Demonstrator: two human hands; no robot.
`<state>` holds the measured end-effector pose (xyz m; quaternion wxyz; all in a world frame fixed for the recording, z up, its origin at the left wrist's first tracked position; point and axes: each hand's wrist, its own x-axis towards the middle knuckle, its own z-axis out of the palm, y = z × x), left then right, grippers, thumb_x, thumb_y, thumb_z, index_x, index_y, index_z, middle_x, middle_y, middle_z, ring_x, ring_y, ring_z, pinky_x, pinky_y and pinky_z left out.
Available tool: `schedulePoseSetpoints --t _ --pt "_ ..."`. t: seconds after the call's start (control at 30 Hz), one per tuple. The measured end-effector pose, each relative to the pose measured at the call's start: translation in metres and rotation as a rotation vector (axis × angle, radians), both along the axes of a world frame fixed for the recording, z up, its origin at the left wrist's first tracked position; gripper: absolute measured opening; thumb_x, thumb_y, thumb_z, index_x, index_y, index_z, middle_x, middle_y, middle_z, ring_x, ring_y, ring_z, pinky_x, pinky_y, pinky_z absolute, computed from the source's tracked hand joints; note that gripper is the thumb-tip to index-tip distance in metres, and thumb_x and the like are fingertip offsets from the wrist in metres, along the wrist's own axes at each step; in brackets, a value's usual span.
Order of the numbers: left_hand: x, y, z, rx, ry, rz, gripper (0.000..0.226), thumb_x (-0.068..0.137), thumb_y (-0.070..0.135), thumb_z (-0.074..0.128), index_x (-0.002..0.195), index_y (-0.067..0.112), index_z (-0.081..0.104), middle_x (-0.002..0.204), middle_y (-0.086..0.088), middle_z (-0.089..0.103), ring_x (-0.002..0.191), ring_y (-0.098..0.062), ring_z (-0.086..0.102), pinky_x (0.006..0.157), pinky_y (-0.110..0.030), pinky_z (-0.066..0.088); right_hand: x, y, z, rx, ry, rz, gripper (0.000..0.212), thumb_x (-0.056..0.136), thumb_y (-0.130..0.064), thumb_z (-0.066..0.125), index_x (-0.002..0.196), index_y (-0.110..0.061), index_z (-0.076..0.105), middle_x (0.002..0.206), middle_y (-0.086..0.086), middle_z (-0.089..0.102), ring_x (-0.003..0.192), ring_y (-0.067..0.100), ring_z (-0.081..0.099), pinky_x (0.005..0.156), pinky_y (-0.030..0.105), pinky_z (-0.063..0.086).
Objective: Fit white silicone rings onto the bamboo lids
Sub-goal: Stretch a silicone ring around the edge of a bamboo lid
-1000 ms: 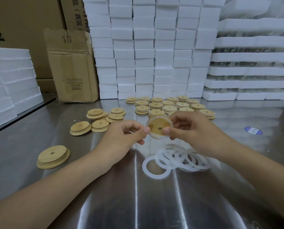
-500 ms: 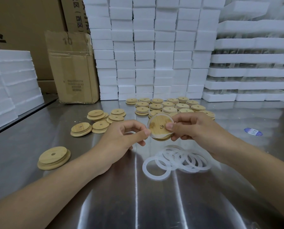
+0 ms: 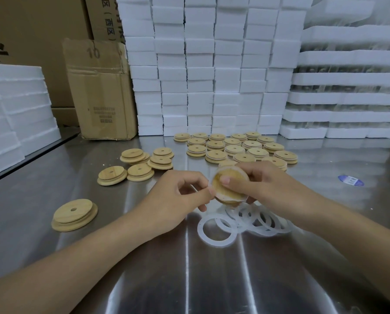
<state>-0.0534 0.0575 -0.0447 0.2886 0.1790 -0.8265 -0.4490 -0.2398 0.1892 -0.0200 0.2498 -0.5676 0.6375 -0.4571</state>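
Bamboo lid (image 3: 231, 189), round, white-rimmed, between left hand (image 3: 173, 200) and right hand (image 3: 268, 184)

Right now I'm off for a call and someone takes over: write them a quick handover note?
Left hand pinches the left edge of the held lid; right hand grips it, thumb on its face.
A white ring is round that lid, not clearly seated.
Loose rings lie on the steel table below the hands.
Back-right lids look ringed; the left group and the near single lid look bare.
Left: seat this ring, then ring the bare lids.
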Motion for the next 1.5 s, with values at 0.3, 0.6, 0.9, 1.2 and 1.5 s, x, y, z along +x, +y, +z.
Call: schedulePoseSetpoints --t 0.3,0.6,0.9,1.2,1.5 --pt "0.003 -0.004 0.005 0.065 -0.064 -0.088 0.017 0.098 0.026 0.076 0.082 0.027 0.081 0.077 0.002 0.076 0.073 -0.008 0.072 0.060 -0.016 0.046 0.002 -0.005 -0.006 -0.060 -0.190 -0.106 0.019 0.096 -0.040 0.071 0.091 -0.026 0.083 0.080 -0.007 0.073 0.073 0.011 0.065 0.075 0.035 0.043" --pt "0.000 0.004 0.004 0.148 -0.019 0.039 0.022 0.097 0.016 0.076 0.076 0.021 0.082 0.078 -0.004 0.079 0.067 -0.012 0.073 0.057 -0.011 0.048 0.004 -0.006 -0.010 -0.154 0.000 -0.034 0.018 0.098 -0.039 0.071 0.095 -0.025 0.081 0.077 -0.011 0.069 0.070 0.001 0.059 0.065 0.013 0.045" --pt "0.002 0.010 0.004 0.244 -0.026 -0.027 0.012 0.090 0.027 0.085 0.085 0.016 0.086 0.080 -0.004 0.081 0.070 -0.005 0.071 0.067 -0.009 0.052 0.009 -0.005 -0.007 -0.235 -0.003 -0.067 0.027 0.097 -0.042 0.071 0.089 -0.017 0.079 0.082 0.009 0.070 0.074 0.008 0.058 0.071 0.025 0.046" --pt "0.002 0.010 0.002 0.276 0.035 -0.045 0.011 0.089 0.024 0.085 0.086 0.013 0.085 0.075 -0.003 0.079 0.066 -0.004 0.067 0.063 -0.008 0.048 0.010 -0.006 -0.010 -0.115 -0.344 -0.084 0.035 0.091 -0.046 0.073 0.095 -0.012 0.081 0.088 0.008 0.075 0.080 0.018 0.069 0.074 0.028 0.052" --pt "0.001 0.004 0.000 0.319 0.103 0.031 0.033 0.070 0.048 0.089 0.086 0.019 0.084 0.075 0.003 0.075 0.067 -0.005 0.065 0.058 -0.010 0.044 0.003 -0.007 -0.006 -0.031 -0.325 0.004 0.022 0.087 -0.044 0.077 0.090 -0.023 0.082 0.081 0.000 0.073 0.066 0.011 0.060 0.067 0.027 0.046"
